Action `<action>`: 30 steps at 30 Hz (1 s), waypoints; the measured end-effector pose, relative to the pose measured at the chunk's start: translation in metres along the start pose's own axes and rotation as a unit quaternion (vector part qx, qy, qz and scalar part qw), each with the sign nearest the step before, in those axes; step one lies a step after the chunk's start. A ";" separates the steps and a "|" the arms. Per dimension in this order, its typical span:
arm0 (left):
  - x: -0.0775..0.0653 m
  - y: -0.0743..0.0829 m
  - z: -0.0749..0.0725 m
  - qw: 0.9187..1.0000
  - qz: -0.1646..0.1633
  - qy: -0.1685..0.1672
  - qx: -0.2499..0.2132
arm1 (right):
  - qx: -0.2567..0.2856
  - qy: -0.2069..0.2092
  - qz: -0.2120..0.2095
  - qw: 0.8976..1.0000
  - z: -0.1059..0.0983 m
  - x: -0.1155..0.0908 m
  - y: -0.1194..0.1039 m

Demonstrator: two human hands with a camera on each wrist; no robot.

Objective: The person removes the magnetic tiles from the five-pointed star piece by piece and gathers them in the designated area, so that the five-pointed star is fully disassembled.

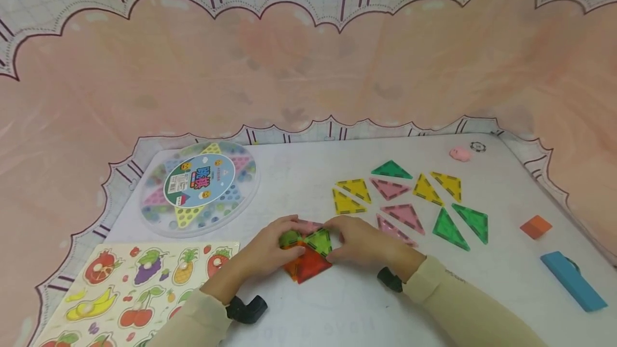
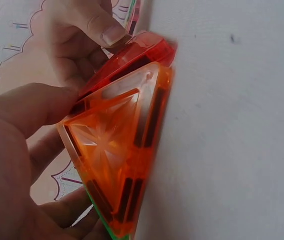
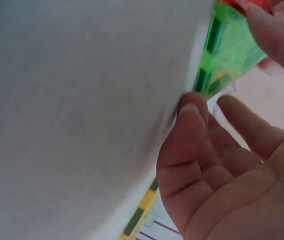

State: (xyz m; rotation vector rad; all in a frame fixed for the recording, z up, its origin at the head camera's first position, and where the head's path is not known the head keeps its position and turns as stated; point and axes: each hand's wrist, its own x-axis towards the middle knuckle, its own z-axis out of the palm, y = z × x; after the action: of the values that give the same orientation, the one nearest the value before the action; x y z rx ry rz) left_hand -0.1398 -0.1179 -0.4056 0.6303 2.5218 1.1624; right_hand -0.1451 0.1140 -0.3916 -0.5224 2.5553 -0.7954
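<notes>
Between the two hands stands a small cluster of translucent magnetic tiles, with a red tile [image 1: 310, 266], an orange tile [image 2: 111, 145] and a light green tile [image 1: 319, 241]. A pink tile [image 1: 308, 226] shows at its far side. My left hand [image 1: 272, 248] grips the cluster from the left, its thumb at the seam of the orange and red tiles and its fingers behind. On the other side, my right hand [image 1: 359, 241] holds the edge with curled thumb and fingers, close to a green tile [image 3: 229, 50] in the right wrist view. The inside of the cluster is hidden.
Loose triangular tiles lie right of centre: yellow [image 1: 426, 190], pink [image 1: 404, 217] and green [image 1: 450, 229]. A round Chinese checkers box [image 1: 200, 189] and a fruit puzzle board [image 1: 125, 288] lie left. A blue block [image 1: 572, 281], orange block [image 1: 536, 227] and pink figure [image 1: 460, 153] sit right.
</notes>
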 end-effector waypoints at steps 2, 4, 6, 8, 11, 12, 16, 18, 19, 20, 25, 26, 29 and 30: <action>0.000 0.000 -0.001 1.000 -0.004 -0.001 0.002 | -0.003 -0.001 0.002 1.000 0.001 0.001 -0.002; 0.000 -0.001 -0.002 1.000 -0.008 -0.003 0.005 | -0.002 -0.001 0.002 1.000 0.002 0.002 -0.003; 0.002 -0.002 -0.003 1.000 -0.012 -0.007 0.005 | -0.002 0.000 0.002 1.000 0.003 0.003 -0.003; 0.004 -0.003 -0.004 1.000 -0.017 -0.012 0.005 | -0.002 -0.001 0.003 1.000 0.003 0.004 -0.003; 0.006 -0.005 -0.005 1.000 -0.018 -0.014 -0.001 | -0.003 -0.002 0.005 1.000 0.004 0.005 -0.004; 0.007 -0.006 -0.005 1.000 -0.019 -0.014 -0.001 | -0.001 -0.004 0.007 1.000 0.004 0.006 -0.004; 0.007 -0.007 -0.005 1.000 -0.020 -0.013 -0.010 | 0.011 -0.011 0.013 1.000 0.003 0.009 -0.006; 0.007 -0.008 -0.005 1.000 -0.020 -0.012 -0.014 | 0.021 -0.013 0.018 1.000 0.003 0.010 -0.006; 0.007 -0.008 -0.005 1.000 -0.019 -0.011 -0.016 | 0.024 -0.014 0.020 0.999 0.003 0.011 -0.006; 0.007 -0.008 -0.005 1.000 -0.021 -0.012 -0.016 | 0.028 -0.015 0.023 0.999 0.003 0.012 -0.006; 0.007 -0.008 -0.005 0.999 -0.033 -0.011 -0.016 | 0.038 -0.020 0.032 0.999 0.002 0.018 -0.009; 0.007 -0.008 -0.005 0.999 -0.036 -0.010 -0.014 | 0.040 -0.022 0.033 0.998 0.002 0.019 -0.009; 0.007 -0.008 -0.005 0.999 -0.037 -0.008 -0.016 | 0.050 -0.031 0.037 0.998 0.001 0.022 -0.010; 0.007 -0.007 -0.005 0.999 -0.036 -0.008 -0.017 | 0.053 -0.035 0.038 0.997 0.001 0.022 -0.010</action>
State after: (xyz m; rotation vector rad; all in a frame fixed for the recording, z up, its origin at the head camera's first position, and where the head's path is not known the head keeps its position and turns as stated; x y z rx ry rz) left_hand -0.1498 -0.1218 -0.4085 0.5349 2.4840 1.1673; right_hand -0.1614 0.0955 -0.3923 -0.4096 2.4384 -0.8645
